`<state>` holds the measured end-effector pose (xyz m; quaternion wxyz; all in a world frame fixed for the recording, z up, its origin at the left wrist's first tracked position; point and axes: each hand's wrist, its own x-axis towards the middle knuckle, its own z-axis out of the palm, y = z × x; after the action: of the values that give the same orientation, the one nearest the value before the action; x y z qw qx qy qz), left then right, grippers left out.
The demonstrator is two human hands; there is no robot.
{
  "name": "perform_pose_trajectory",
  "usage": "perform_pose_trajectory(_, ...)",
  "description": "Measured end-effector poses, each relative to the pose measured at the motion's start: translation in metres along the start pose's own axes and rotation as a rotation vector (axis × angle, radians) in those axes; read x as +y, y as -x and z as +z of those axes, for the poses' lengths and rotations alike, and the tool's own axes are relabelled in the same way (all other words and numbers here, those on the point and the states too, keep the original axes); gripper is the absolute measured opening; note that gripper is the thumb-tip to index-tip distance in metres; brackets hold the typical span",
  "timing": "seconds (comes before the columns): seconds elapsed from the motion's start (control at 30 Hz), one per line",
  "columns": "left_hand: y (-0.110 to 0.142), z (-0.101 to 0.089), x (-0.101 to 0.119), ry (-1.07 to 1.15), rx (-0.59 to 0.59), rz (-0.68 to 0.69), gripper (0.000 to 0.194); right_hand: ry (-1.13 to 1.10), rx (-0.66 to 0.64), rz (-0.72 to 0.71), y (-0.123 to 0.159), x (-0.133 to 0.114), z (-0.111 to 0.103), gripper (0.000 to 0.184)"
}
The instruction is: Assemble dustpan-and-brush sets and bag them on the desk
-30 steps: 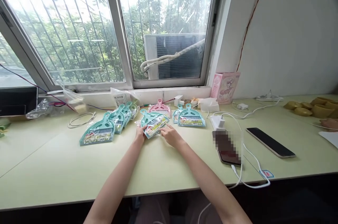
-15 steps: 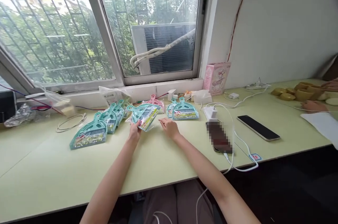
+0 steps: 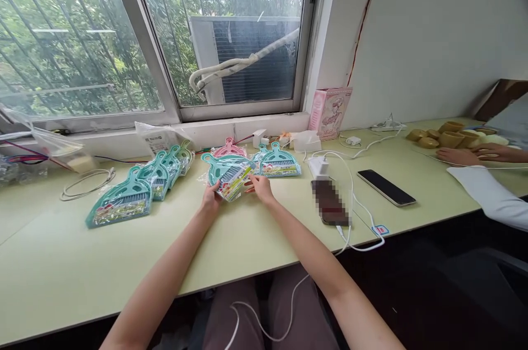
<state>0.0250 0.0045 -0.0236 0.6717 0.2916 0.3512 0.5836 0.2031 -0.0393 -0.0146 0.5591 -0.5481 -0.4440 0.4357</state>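
A mini dustpan and brush set (image 3: 231, 171), turquoise and wrapped in clear plastic with a printed card, is tilted above the table between my hands. My left hand (image 3: 212, 197) grips its lower left edge. At its right edge, my right hand (image 3: 260, 188) has its fingers closed on the wrapper; the fingertips are partly hidden. To the left lies an overlapping row of similar wrapped sets (image 3: 124, 198). Behind and right of the held one rest more turquoise sets (image 3: 280, 163). A pink set (image 3: 229, 147) lies behind it, partly covered.
Right of my hands are a charging phone (image 3: 330, 201), a white charger (image 3: 318, 167) with loose cables, and another phone (image 3: 386, 187). A pink box (image 3: 330, 113) stands by the wall. At far right, another person's hands (image 3: 457, 156) are beside brown cup-like pieces (image 3: 451, 127).
My right hand has moved left to meet the held set's right edge. The set has turned to show more of its front. The view has shifted slightly right and down.
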Motion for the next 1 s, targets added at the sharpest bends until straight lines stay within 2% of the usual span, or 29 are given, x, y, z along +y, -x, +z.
perform_pose_trajectory(0.13,0.009,0.002,0.005,-0.027,-0.117,-0.032,0.047,-0.217,0.007,0.156,-0.002,0.002,-0.001,0.008)
perform_pose_trajectory(0.23,0.015,0.005,0.009,-0.053,-0.173,-0.036,0.053,-0.265,0.04,0.197,-0.005,0.007,0.0,0.011)
perform_pose_trajectory(0.4,0.022,0.007,0.018,-0.075,-0.243,-0.036,0.059,-0.353,0.026,0.151,-0.005,0.005,-0.001,0.012)
perform_pose_trajectory(0.47,0.025,0.007,0.022,-0.09,-0.309,-0.025,0.065,-0.347,0.021,0.153,-0.003,0.003,-0.001,0.017)
perform_pose_trajectory(0.53,0.024,0.007,0.024,-0.091,-0.338,-0.019,0.059,-0.32,0.026,0.138,-0.001,0.002,-0.001,0.025)
perform_pose_trajectory(0.6,0.019,0.006,0.023,-0.089,-0.296,-0.033,0.04,-0.299,0.041,0.102,0.001,0.001,-0.001,0.031)
perform_pose_trajectory(0.67,0.011,0.004,0.018,-0.114,-0.199,-0.045,0.03,-0.284,0.051,0.069,0.002,0.0,-0.002,0.031)
perform_pose_trajectory(0.77,-0.003,0.0,0.008,-0.228,-0.008,-0.033,0.031,-0.231,0.075,0.063,0.004,0.0,-0.003,0.033)
perform_pose_trajectory(0.83,-0.008,-0.004,0.003,-0.308,0.074,0.013,0.031,-0.196,0.102,0.072,0.005,-0.001,-0.004,0.036)
perform_pose_trajectory(1.0,-0.01,-0.007,0.005,-0.341,0.087,0.157,0.034,-0.18,0.103,0.099,0.004,-0.007,-0.004,0.028)
